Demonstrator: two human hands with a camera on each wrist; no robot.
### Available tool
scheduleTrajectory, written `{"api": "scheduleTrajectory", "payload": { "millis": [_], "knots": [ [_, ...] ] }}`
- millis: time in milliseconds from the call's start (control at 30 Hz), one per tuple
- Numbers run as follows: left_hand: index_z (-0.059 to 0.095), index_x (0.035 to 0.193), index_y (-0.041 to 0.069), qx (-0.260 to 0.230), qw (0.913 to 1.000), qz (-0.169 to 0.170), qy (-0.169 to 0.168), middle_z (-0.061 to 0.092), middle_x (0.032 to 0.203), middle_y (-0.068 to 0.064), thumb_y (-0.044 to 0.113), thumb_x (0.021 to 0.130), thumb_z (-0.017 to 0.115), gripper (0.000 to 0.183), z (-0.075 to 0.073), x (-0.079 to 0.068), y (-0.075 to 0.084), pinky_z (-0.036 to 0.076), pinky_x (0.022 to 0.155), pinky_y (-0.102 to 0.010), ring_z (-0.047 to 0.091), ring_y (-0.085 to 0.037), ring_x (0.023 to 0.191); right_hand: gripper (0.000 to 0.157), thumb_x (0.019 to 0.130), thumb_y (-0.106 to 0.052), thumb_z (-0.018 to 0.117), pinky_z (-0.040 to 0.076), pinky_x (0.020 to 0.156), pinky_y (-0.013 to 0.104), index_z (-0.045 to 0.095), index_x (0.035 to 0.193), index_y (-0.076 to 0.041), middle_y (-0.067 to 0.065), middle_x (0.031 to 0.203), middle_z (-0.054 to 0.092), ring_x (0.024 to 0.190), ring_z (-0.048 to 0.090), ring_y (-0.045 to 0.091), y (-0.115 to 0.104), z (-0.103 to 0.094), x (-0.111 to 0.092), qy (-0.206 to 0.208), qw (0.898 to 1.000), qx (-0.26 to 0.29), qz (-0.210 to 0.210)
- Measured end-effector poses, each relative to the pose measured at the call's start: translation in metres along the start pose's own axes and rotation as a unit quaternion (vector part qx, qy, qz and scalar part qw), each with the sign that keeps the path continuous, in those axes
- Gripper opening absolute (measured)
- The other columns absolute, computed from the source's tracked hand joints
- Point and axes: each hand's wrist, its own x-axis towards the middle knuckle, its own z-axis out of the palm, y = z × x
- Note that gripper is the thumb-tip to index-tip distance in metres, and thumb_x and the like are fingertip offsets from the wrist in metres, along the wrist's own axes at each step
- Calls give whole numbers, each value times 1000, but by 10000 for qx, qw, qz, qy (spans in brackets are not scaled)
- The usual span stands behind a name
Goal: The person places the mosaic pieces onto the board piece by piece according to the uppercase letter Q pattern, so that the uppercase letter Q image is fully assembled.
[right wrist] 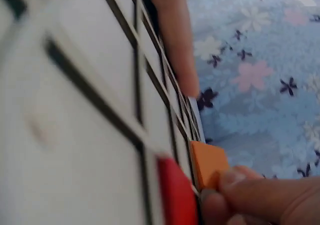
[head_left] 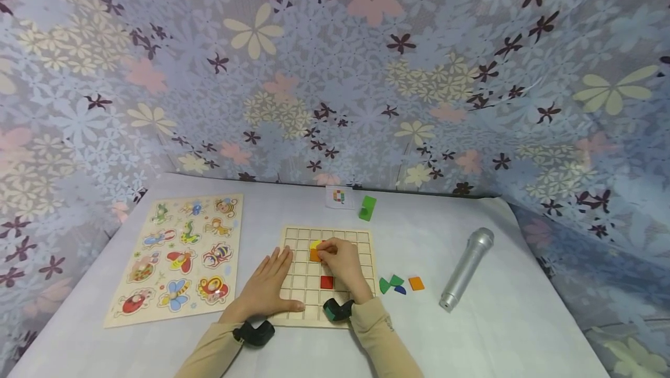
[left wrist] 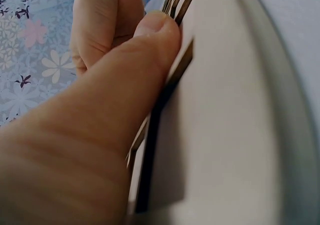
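One orange square (head_left: 315, 255) pinched in the right grip (head_left: 342, 263), beyond a red square (head_left: 327, 282) on the board (head_left: 297, 282), straight-fingered left grip (head_left: 266, 286) farther off.

We see a person in beige long sleeves: the left sleeve (head_left: 208, 352) looks plain and softly creased, and the right sleeve (head_left: 386, 343) carries small dark marks near its cuff, too tiny for us to read. At each wrist we find a compact, curved device: the left wrist device (head_left: 255, 334) is black, while the right wrist device (head_left: 341, 309) is black with a green patch. The left hand (head_left: 266, 286) and right hand (head_left: 342, 263) are bare, and we make out a short thumbnail (left wrist: 151, 24) on the left.
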Motion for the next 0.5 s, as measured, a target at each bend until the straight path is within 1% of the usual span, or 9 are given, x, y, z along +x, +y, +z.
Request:
{"api": "scheduleTrajectory", "payload": {
  "millis": [67,133,200,267,367,433,500],
  "knots": [
    [17,153,-3,47,10000,3,6,12,162,-20,69,74,66,117,0,0,0,13,122,-53,8,-38,151,8,87,-4,69,56,66,25,74,93,-4,12,91,73,76,69,20,-2,3,-1,-26,9989,-429,-195],
    [17,153,-4,67,10000,7,1,12,162,-20,69,75,66,117,0,0,0,13,122,-53,8,-38,151,8,87,-6,69,54,68,25,75,92,-6,10,96,70,80,66,19,-3,5,-3,-43,9964,-784,-304],
    [18,152,-4,56,10000,24,5,12,162,-21,69,75,67,117,1,0,0,13,122,-53,8,-39,150,7,87,-8,70,51,67,26,75,91,-7,10,99,65,79,62,19,-3,6,-4,-43,9942,-1010,-374],
    [18,152,-4,65,10000,19,-18,12,162,-21,69,75,66,117,0,0,-1,12,122,-53,7,-39,150,7,87,-9,71,49,66,24,76,91,-8,9,102,60,79,59,17,-4,7,-5,-74,9930,-1117,-369],
    [18,152,-4,58,10000,15,23,13,162,-21,68,74,67,117,-1,0,-1,12,122,-53,8,-39,150,8,87,-10,71,49,66,24,76,93,-8,11,103,59,80,59,17,-3,5,-5,-138,9948,-934,-379],
    [18,152,-4,47,10000,14,37,12,162,-21,68,74,67,117,0,0,0,12,122,-53,8,-39,150,11,88,-10,69,51,67,22,75,97,-7,12,103,61,81,61,16,0,1,-5,-178,9975,-619,-287],
    [19,152,-4,53,10000,39,40,12,162,-20,69,74,67,117,0,0,0,12,122,-53,8,-39,150,13,89,-10,68,53,64,22,74,99,-6,14,101,66,76,64,15,4,-5,-5,-133,9996,-220,-140]
  ]
}}
